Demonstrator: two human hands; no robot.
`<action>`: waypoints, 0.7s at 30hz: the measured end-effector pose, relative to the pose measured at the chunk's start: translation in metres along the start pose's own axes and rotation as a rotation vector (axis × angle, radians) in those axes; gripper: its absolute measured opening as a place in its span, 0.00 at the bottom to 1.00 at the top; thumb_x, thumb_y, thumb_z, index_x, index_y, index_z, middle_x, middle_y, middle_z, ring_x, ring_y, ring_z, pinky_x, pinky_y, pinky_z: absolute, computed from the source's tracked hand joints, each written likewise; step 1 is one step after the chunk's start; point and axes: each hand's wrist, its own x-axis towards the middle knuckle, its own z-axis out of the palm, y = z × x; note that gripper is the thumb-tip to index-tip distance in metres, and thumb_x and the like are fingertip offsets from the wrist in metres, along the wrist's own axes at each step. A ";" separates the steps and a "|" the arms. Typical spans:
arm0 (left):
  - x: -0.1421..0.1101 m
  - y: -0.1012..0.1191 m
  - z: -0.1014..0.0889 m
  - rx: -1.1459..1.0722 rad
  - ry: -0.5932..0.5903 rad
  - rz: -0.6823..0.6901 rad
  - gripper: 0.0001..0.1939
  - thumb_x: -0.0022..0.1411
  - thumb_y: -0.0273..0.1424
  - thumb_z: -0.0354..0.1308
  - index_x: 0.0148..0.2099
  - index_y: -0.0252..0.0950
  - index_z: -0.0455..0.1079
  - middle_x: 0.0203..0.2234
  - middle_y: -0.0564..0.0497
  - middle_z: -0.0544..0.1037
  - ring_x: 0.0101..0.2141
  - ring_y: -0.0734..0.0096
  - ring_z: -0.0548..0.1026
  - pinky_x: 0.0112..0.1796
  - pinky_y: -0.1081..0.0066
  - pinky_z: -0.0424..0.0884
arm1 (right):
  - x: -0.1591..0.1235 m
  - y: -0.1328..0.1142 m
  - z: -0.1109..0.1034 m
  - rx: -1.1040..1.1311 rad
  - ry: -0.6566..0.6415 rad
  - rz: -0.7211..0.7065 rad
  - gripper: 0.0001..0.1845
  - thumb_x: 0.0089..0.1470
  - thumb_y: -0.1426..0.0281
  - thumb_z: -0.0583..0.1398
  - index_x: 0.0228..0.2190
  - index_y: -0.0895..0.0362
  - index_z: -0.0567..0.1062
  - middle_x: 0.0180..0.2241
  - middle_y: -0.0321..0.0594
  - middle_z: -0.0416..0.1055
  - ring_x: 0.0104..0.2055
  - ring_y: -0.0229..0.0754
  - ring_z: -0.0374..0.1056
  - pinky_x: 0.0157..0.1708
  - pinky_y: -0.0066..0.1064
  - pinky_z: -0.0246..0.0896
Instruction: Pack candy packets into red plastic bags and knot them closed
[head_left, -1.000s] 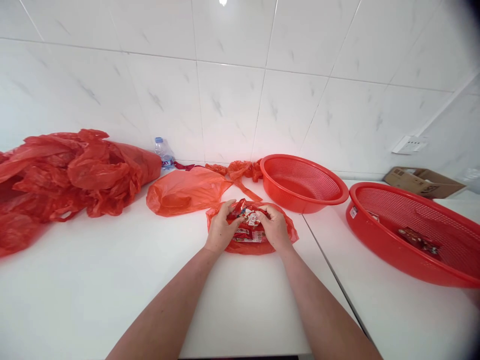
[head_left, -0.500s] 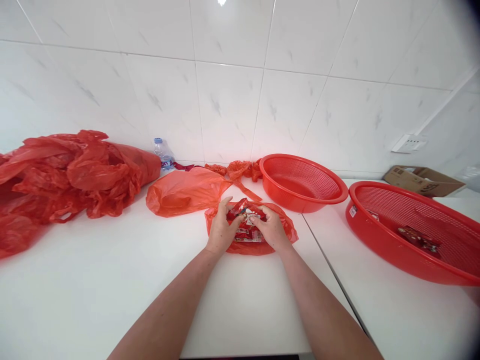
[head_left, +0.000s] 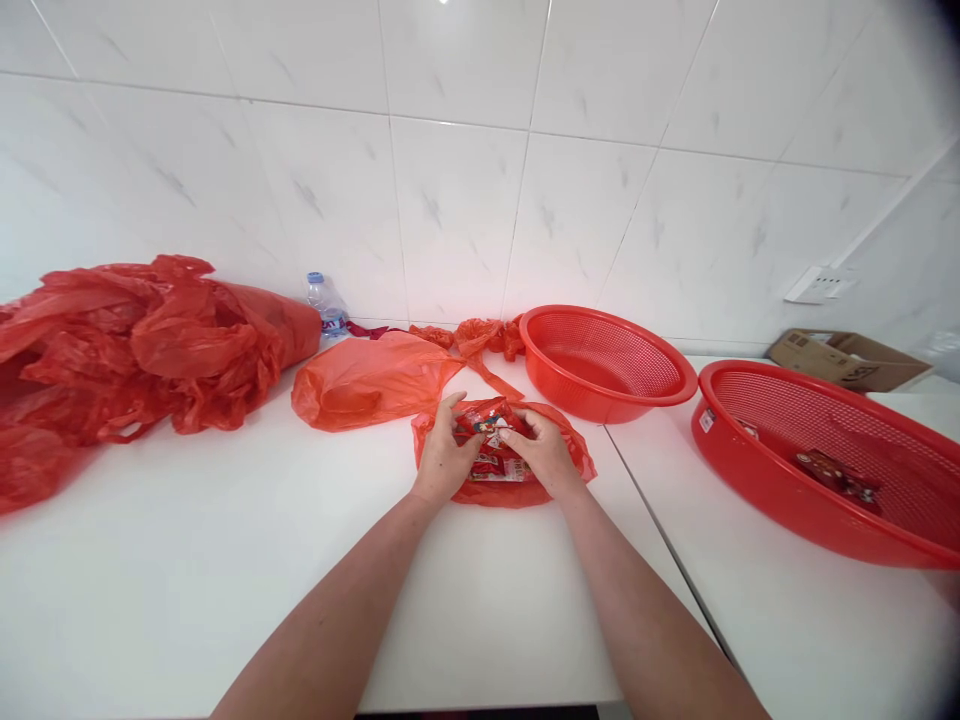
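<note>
A red plastic bag (head_left: 550,487) lies open on the white table, with several small red printed snack packets inside. Over it, my left hand (head_left: 444,455) and my right hand (head_left: 546,452) hold one red snack packet (head_left: 491,425) between them. The left thumb and fingers grip its left side; the right thumb presses on its front from the right. Another packet (head_left: 501,469) shows just below, in the bag. Part of the held packet is hidden behind my thumbs.
A flat red bag (head_left: 375,380) lies behind my left hand. Crumpled red bags (head_left: 165,345) heap at far left by a water bottle (head_left: 322,305). At right stand a red basket (head_left: 607,395) and a larger basket (head_left: 787,500) with a few packets. A cardboard box (head_left: 840,360) sits behind.
The held packet has tilted slightly, showing more of its printed front. Both hands stay in nearly the same place over the bag. The view has shifted very slightly.
</note>
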 end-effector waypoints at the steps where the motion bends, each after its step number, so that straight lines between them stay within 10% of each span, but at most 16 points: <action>1: 0.000 0.000 0.000 -0.005 -0.001 0.009 0.30 0.55 0.24 0.57 0.59 0.43 0.54 0.39 0.51 0.74 0.36 0.71 0.75 0.40 0.67 0.71 | 0.000 0.000 0.000 0.000 -0.015 0.008 0.16 0.48 0.66 0.59 0.41 0.53 0.73 0.42 0.37 0.74 0.43 0.42 0.70 0.43 0.33 0.64; 21: -0.003 0.004 0.003 -0.033 -0.127 0.015 0.37 0.54 0.28 0.59 0.62 0.44 0.47 0.32 0.53 0.73 0.33 0.69 0.74 0.37 0.66 0.71 | 0.000 0.005 -0.001 -0.024 0.008 0.024 0.11 0.51 0.64 0.57 0.35 0.55 0.73 0.34 0.37 0.74 0.36 0.42 0.70 0.36 0.32 0.65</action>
